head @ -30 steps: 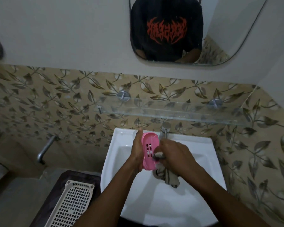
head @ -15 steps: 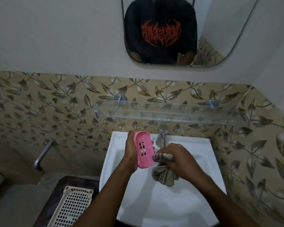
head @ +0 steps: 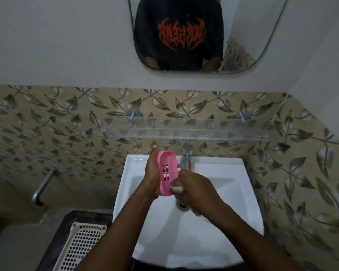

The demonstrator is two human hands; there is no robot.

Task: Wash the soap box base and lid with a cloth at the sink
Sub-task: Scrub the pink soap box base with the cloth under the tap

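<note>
Reaching in from the bottom edge, two bare forearms meet over the white sink, and beside the sink's left side a cream slotted basket lies on a dark worktop. The right hand is curled shut around a greyish cloth, whose bunched end pokes out past the thumb and presses against the lower end of the pink soap box base; a scrap of the same cloth shows under the hand near the drain. The left hand holds the base upright on edge above the basin, palm against its back and thumb pointing up; its fingers are hidden behind the plastic, so how they wrap cannot be told, though the grip is plainly closed on the piece. The base's hollow side, with its small drain slots, faces the right hand. Just behind it a chrome tap stands at the sink's back rim. Above that a glass shelf runs across leaf-patterned tiles, a metal pipe juts from the wall at left, and higher still a mirror reflects a person in a black shirt with a red print.
</note>
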